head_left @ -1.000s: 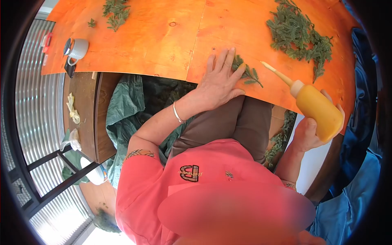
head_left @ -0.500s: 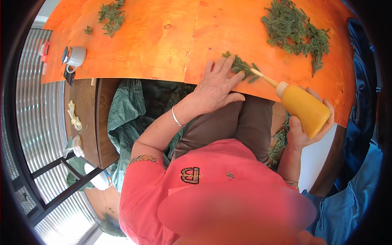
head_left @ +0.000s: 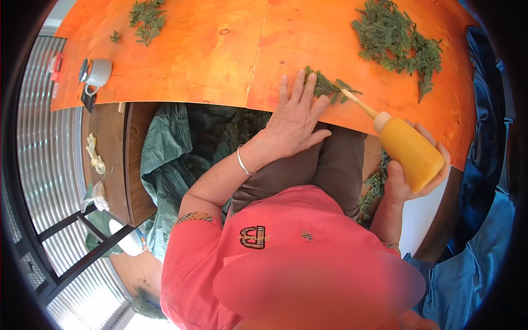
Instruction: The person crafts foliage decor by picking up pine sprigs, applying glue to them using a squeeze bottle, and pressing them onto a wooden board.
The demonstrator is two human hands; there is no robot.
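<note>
A small green sprig point(head_left: 323, 84) lies near the front edge of the orange wooden board point(head_left: 181, 66). My left hand point(head_left: 294, 118), with a silver bangle at the wrist, lies over the sprig's left part, fingers spread and stretched out. Some of the sprig is hidden beneath those fingers. In my right hand point(head_left: 400, 184) is a yellow squeeze bottle point(head_left: 410, 148) with a long tapered nozzle, tilted toward the sprig. The nozzle tip is at the sprig's right part; whether it touches cannot be made out.
A larger heap of green sprigs point(head_left: 390, 38) sits at the board's far right, a smaller group point(head_left: 147, 22) at the far left. A grey mug point(head_left: 99, 72) stands by the left edge. Below the board are a wooden cabinet point(head_left: 110, 159) and green plastic sheeting point(head_left: 168, 137).
The fingers of my left hand have spread and straightened, uncovering more of the sprig. My right hand keeps hold of the squeeze bottle, and its nozzle tip has shifted slightly along the sprig.
</note>
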